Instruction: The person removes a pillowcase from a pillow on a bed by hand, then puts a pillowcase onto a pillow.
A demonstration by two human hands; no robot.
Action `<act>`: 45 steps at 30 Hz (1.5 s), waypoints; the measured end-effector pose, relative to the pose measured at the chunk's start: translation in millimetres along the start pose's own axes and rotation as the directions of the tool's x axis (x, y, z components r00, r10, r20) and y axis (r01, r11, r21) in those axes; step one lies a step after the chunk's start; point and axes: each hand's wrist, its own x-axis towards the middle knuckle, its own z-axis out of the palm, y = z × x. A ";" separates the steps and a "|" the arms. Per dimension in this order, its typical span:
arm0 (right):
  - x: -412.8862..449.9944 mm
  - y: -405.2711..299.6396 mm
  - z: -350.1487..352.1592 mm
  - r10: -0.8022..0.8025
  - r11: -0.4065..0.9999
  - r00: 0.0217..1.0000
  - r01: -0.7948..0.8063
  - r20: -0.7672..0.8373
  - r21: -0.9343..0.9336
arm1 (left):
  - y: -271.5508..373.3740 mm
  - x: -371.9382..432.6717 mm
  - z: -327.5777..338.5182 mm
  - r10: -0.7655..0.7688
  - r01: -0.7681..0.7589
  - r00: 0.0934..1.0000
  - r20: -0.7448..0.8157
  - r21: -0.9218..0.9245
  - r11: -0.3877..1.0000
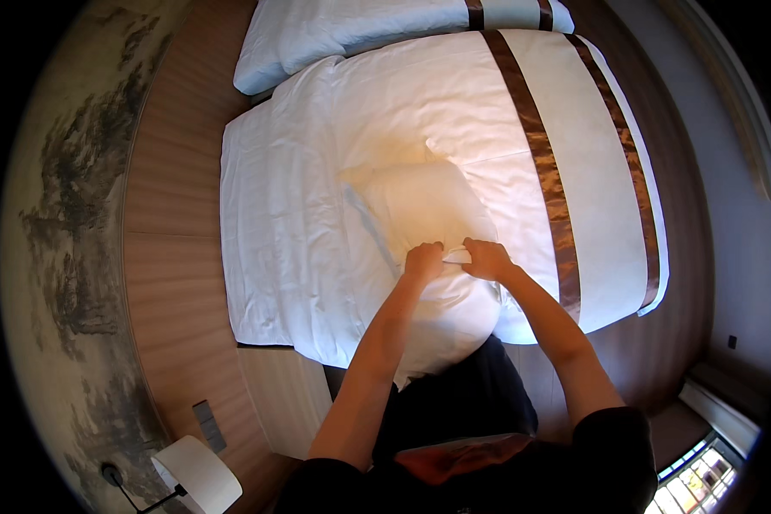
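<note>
Before me a white pillow (424, 199) lies on the white duvet (283, 257) of a bed, its near end bulging over the bed's edge against my dark trousers. My left hand (425, 261) grips a fold of the white pillowcase fabric (456, 256) near the pillow's middle. Just to its right, my right hand (486, 259) pinches the same fold, and a short stretch of cloth spans the gap between the two. Pointed fabric corners stick up at the pillow's far end. The fingertips are partly hidden by the cloth.
A cream bed runner (591, 167) with brown satin bands crosses the bed's right part. Behind stands a second bed (372, 26) with similar bedding. To the left are a wood-panelled headboard (173, 270), a wall lamp (199, 472) and a bedside cabinet (283, 385). Wooden flooring (674, 257) lies on the right.
</note>
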 end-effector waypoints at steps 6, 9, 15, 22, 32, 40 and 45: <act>1.6 -14.3 5.8 0.031 0.999 0.973 -0.038 -0.229 -0.026 | 5.5 -18.0 -19.0 0.042 0.173 0.967 0.251 -0.770 0.614; 1.0 -21.7 11.5 -0.055 0.998 0.945 0.057 -0.322 -0.003 | 5.0 -24.1 -23.7 0.015 0.260 0.964 0.265 -0.952 0.159; 9.4 -29.0 10.1 0.165 0.984 0.970 -0.149 -0.178 0.098 | -5.5 -1.7 -51.6 0.048 0.107 0.981 0.187 -0.735 0.670; 37.6 -12.5 34.1 -0.021 0.974 0.872 -0.092 -0.490 -0.205 | -1.6 -1.8 -17.7 -0.048 0.011 0.974 -0.223 -0.163 0.987; 69.9 -19.7 35.0 -0.149 0.986 0.791 0.071 -0.594 -0.152 | -11.0 24.8 -34.4 0.011 0.037 0.833 -0.553 0.074 0.997; 58.1 -4.8 51.1 -0.118 0.970 0.842 -0.015 -0.526 -0.241 | -32.8 18.8 -12.5 -0.215 0.205 0.974 -0.068 -0.131 0.970; 58.7 12.4 49.5 -0.105 0.990 0.898 0.051 -0.427 -0.134 | -44.5 5.1 -7.4 -0.235 0.351 0.929 0.286 -0.479 0.805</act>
